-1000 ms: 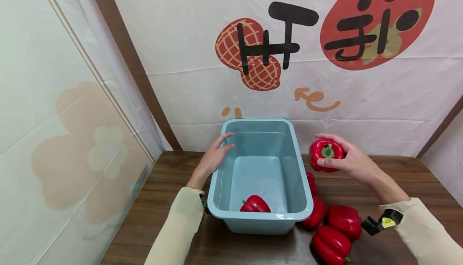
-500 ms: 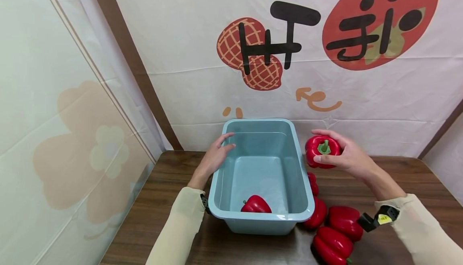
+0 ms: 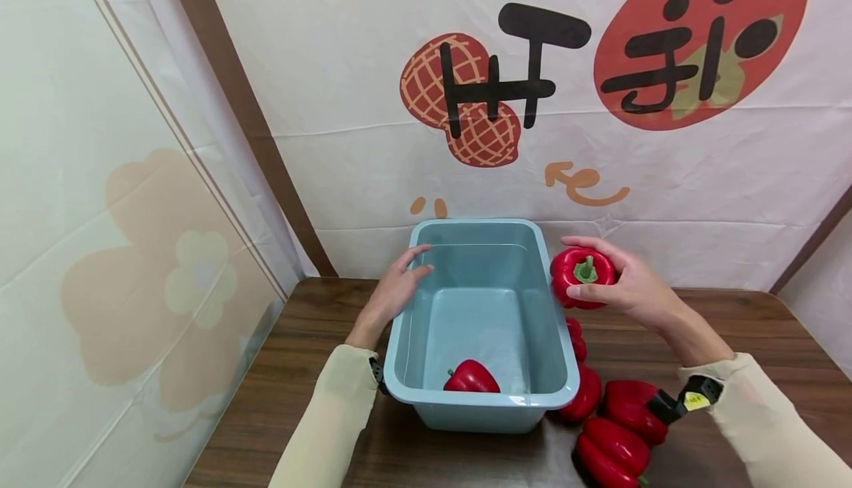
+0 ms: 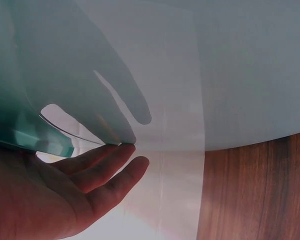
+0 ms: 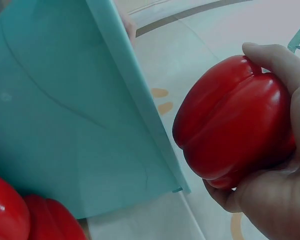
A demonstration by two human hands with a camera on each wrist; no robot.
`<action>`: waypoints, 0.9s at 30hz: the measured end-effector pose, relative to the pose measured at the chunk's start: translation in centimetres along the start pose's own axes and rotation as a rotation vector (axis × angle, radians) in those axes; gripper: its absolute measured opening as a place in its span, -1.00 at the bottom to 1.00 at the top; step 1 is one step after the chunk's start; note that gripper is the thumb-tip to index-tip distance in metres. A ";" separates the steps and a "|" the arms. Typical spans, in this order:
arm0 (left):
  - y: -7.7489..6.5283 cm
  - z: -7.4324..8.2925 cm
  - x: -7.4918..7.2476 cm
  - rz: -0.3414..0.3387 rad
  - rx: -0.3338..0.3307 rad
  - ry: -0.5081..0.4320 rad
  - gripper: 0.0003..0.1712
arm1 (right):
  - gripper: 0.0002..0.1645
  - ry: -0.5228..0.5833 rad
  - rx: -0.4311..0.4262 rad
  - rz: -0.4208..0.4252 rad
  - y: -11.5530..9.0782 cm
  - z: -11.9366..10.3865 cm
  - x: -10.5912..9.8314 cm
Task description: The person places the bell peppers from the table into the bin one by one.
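Observation:
In the head view my right hand (image 3: 632, 285) grips a red bell pepper (image 3: 574, 275), thumb on the near side and fingers behind, green stem facing me. It is close beside the right rim of a light blue plastic tub (image 3: 475, 398), near its far end. The right wrist view shows the pepper's lobed side, with the tub's wall (image 5: 70, 100) to its left. My left hand (image 3: 393, 292) holds the tub's left rim, thumb and index finger reaching over it; other fingers (image 4: 107, 172) lie along the outer wall. Inside the tub's near end lies one red pepper (image 3: 471, 377).
Several red bell peppers (image 3: 611, 451) lie on the brown wooden table (image 3: 313, 310) along the tub's right side, one partly hidden behind its rim. A white printed cloth (image 3: 359, 140) hangs close behind the tub, and another (image 3: 133, 214) hangs at the left.
My right hand has carried the bell pepper left and slightly up, closer to the tub's right rim. The left hand stays at the left rim, and the tub stands in place.

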State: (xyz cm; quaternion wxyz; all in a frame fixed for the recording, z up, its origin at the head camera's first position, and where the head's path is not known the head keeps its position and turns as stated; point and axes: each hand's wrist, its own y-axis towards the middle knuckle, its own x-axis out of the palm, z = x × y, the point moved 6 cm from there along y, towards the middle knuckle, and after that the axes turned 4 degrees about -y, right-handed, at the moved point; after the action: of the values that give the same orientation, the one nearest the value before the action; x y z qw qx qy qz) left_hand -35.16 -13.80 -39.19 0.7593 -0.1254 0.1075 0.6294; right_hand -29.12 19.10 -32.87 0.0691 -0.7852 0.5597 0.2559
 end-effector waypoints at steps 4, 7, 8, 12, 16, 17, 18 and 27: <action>0.1 -0.1 0.0 0.003 -0.002 0.004 -0.42 | -0.07 0.002 -0.009 -0.009 0.2 -0.3 0.3; 0.1 -0.1 0.0 0.006 -0.005 0.007 -0.43 | -0.05 0.000 -0.023 -0.015 0.4 -0.5 0.5; 0.1 -0.1 0.0 0.007 -0.005 0.008 -0.43 | -0.05 -0.001 -0.027 -0.017 0.5 -0.6 0.6; 0.1 -0.1 0.0 0.008 -0.005 0.016 -0.42 | -0.05 0.017 -0.043 -0.030 0.8 -0.7 1.1; 0.0 -0.1 0.0 0.010 -0.001 0.023 -0.42 | -0.05 0.034 -0.057 -0.045 1.1 -0.9 1.7; 0.0 -0.1 0.0 0.010 -0.001 0.024 -0.42 | -0.05 0.037 -0.060 -0.049 1.2 -0.9 1.9; 0.0 -0.1 0.0 0.010 -0.001 0.022 -0.43 | -0.05 0.042 -0.062 -0.053 1.2 -0.9 2.1; 0.0 0.0 0.0 0.014 -0.004 0.025 -0.46 | -0.03 0.070 -0.083 -0.086 1.6 -1.1 3.0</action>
State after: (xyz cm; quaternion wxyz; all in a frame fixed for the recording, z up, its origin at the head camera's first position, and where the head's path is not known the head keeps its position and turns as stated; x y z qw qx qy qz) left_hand -35.17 -13.78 -39.24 0.7534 -0.1340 0.1166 0.6331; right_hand -29.52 15.53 -33.05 0.0275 -0.8191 0.5165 0.2481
